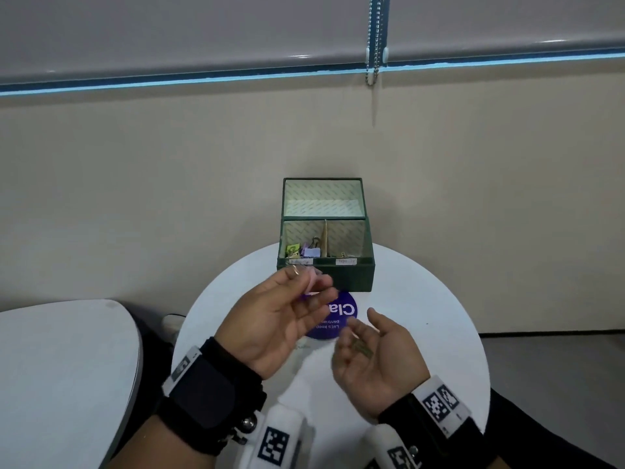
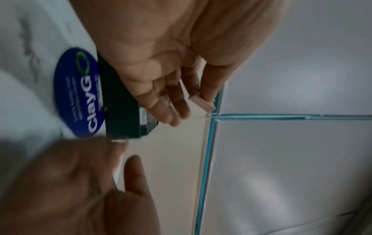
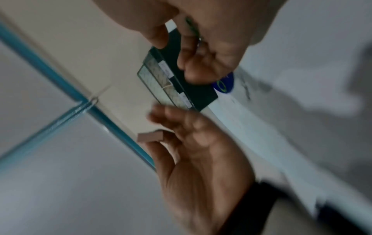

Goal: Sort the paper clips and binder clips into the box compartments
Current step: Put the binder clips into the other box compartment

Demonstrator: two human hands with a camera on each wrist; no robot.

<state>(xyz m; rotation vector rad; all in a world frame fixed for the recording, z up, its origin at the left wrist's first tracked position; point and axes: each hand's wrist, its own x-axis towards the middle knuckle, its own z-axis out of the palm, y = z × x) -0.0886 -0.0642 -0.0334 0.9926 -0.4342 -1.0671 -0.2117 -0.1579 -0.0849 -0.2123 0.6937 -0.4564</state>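
Pink binder clip [image 2: 201,103] is pinched between the thumb and fingertips of the left hand [image 1: 277,319], held up in the air just in front of the green box [image 1: 326,275], on the near-left side of it. Rest of those fingers are loosely fanned out, palm turned up. Right hand [image 1: 375,360] is a bit nearer than that, in front of the box's right half, also palm up with fingers curled in around what looks like a few small brassy paper clips [image 1: 361,348] lying in the palm; it's blurry so can't say how many.

Box itself sits at the far edge of the round white table [image 1: 439,333], lid standing open behind it. Front part is split in two by a divider: left compartment has a little heap of coloured binder clips [image 1: 304,250] (yellow-green, purple), right compartment has something small and metallic at the bottom. Each compartment has a white label on the front rim, too small to read.

Right in front of the box, partly under the hands, there's a round purple sticker [image 1: 338,319] on the table. Off to the left of the box is another white table [image 1: 61,367].
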